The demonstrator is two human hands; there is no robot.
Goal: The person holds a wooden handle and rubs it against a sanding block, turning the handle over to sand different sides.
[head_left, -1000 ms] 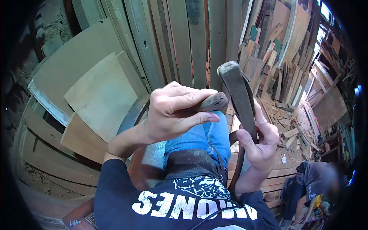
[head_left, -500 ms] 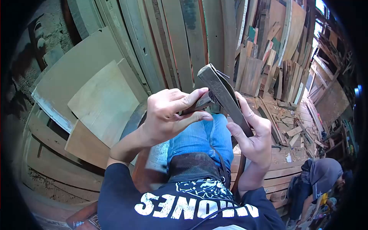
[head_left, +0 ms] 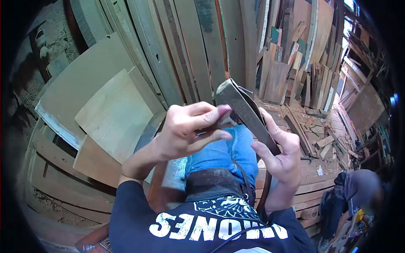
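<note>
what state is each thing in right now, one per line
left hand: pinching a small dark piece, partly hidden
small dark piece: held in the left fingers, blurred
right hand: gripping the dark bar
dark bar: slanted, raised above the lap
plywood sheet: leaning
long boards: side by side
wood scraps: scattered
co-worker: bent over

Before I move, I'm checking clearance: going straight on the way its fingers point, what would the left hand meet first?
Probably the dark bar in the right hand; the left hand points towards its side and looks close, though depth is unclear.
</note>
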